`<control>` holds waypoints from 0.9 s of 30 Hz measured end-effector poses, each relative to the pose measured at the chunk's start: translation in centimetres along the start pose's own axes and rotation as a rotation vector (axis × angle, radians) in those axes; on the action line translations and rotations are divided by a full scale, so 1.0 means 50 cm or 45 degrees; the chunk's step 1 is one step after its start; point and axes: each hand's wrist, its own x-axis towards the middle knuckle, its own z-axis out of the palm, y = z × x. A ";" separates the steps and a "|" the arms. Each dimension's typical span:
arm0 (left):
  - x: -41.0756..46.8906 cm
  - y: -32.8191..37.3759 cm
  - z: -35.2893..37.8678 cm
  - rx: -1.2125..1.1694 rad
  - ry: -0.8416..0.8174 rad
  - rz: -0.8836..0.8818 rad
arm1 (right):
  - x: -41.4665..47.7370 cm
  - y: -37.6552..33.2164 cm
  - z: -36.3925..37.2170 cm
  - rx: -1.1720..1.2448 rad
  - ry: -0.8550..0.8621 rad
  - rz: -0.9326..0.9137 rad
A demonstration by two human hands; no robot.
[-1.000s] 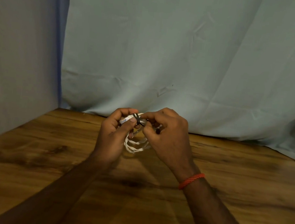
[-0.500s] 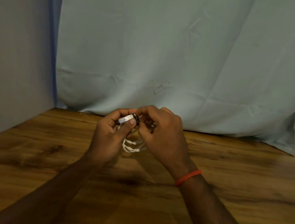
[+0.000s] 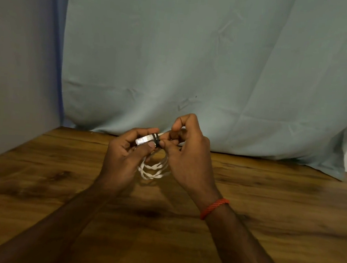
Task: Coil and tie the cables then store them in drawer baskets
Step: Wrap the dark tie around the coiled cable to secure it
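Since half a second ago the right hand (image 3: pixel 189 153) has lifted its forefinger: it lay folded low over the bundle with the other fingers, and now it stands hooked above them, its tip bent down toward the thumb. The left hand (image 3: pixel 124 158) has kept its grip. The loops hang a little more into the open between the two palms than they did. Both hands have stayed in the same place, over the table (image 3: pixel 38 182) near the middle of its back edge.

The white cable (image 3: pixel 154 170) is coiled into a small bundle and held in the air above the wood, not touching it. At the top of the bundle its silvery plug (image 3: pixel 144 141) lies almost level, its long axis running roughly along the table's back edge, the left end slightly lower than the right. A black tie (image 3: pixel 156 139) is wrapped round the bundle at the plug's right end. Below, the loops sag toward the table.

The left hand is curled round the plug end, thumb pressed against it from the near side, fingers closed over it from the far side. The right hand is curled too; its thumb and a lower finger pinch the cable just beside the tie. A red cord bracelet (image 3: pixel 214 208) sits on the right wrist.

A pale cloth (image 3: pixel 194 70) hangs behind the table's back edge.
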 end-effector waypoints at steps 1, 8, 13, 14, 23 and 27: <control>0.000 0.000 -0.001 0.000 -0.007 0.001 | -0.001 0.000 0.001 0.004 0.013 0.017; 0.004 0.004 -0.001 -0.143 -0.060 -0.092 | -0.001 0.007 0.012 -0.349 0.132 -0.252; 0.005 0.005 0.003 -0.119 -0.038 -0.119 | -0.007 0.008 0.016 -0.423 0.167 -0.298; 0.005 0.004 0.003 -0.104 -0.037 -0.119 | -0.007 0.008 0.016 -0.433 0.165 -0.301; -0.003 0.022 0.009 -0.158 0.069 -0.124 | 0.000 0.013 0.017 -0.236 0.103 -0.116; 0.000 0.027 0.011 -0.117 0.084 -0.131 | 0.003 0.019 0.019 -0.155 0.109 -0.020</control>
